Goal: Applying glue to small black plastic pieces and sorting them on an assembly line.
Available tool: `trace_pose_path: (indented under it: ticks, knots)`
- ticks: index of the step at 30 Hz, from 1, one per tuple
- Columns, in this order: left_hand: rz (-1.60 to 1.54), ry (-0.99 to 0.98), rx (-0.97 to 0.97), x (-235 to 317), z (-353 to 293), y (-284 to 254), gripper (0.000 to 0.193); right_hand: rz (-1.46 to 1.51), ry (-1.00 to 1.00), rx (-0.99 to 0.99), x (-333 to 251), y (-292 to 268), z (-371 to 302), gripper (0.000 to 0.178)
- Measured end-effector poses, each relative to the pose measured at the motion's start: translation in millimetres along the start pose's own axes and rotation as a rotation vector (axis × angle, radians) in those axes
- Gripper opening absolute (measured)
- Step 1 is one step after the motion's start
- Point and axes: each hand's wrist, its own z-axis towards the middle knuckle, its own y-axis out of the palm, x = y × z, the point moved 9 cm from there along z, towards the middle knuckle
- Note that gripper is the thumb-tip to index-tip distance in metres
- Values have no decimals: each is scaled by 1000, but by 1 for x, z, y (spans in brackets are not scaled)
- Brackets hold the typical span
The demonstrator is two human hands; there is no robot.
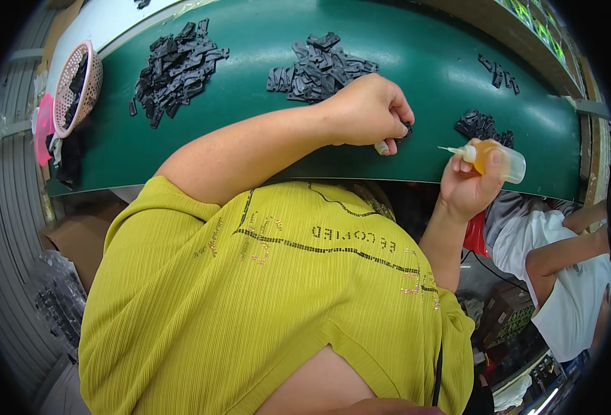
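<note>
My left hand (373,111) is closed, its fingertips pinching a small black plastic part (406,131) just above the green tabletop. Most of that part is hidden by the fingers. In my right hand (466,181) is a translucent squeeze bottle (513,167) of amber liquid. It lies tilted on its side, and its thin nozzle points left toward the left hand, apart from the black part. Beyond the left hand lies a pile of similar black parts (323,69). Past the bottle is a smaller heap of black parts (482,126).
Another large pile of black parts (177,69) covers the left of the green table (250,34). At its left edge a pink perforated basket (96,79) holds dark items. Several loose pieces (500,76) lie far right. Another person in white clothing (571,290) sits close on the right.
</note>
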Motion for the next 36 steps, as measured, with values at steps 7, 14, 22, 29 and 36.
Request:
trace_pose_path:
  ticks: [7,14,22,29,36]
  knots:
    - [226,211,59,38,16,17,30,295,68,-70,0,-25,-1,22]
    - [794,584,389,93,-1,16,32,291,45,-13,3,-23,5,22]
    - [1008,956,149,176,-133,55,9,252,32,25,4,-32,13,18]
    - [1097,1103,269,190,-176,28,11,251,0,-30,1,-27,2,19]
    - [1099,1158,327,180,-204,25,14,220,-74,4,-1,-24,2,15]
